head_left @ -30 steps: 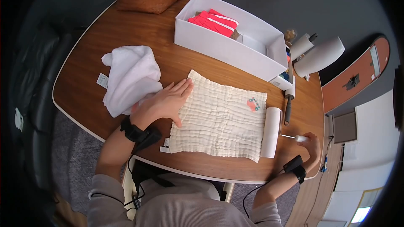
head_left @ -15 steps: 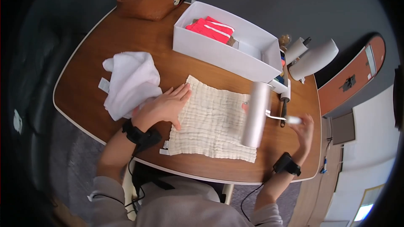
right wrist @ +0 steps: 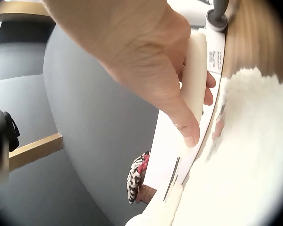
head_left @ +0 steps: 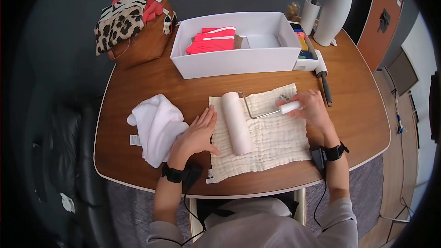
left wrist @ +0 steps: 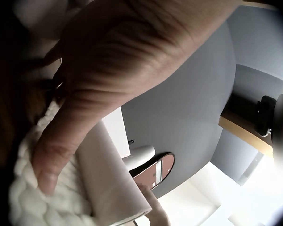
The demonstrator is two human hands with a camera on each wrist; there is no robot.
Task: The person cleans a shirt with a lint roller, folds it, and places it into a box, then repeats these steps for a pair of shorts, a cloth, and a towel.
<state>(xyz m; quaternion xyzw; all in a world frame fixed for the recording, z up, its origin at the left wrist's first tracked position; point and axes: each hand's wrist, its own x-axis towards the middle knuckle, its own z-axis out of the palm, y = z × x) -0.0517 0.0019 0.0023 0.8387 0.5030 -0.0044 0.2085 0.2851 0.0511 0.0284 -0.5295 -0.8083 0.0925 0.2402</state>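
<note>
Lying over the left half of a cream cloth, a white lint roller has its long axis running away from the person, with the far end leaning a little to the left. A wire arm leaves that far end, bends back beside the roller and turns to the right, where the white handle points nearly crosswise, its butt slightly farther from the person than its inner end. The right hand has that handle in its grip, pinched between thumb and fingers. The left hand rests on the cloth's left edge, its grip spread, fingers stretched out and thumb apart. Just beside it on the wooden counter sits a crumpled white towel. Beyond the cloth I see a white box with folded red clothing inside, and a second roller near its right end.
</note>
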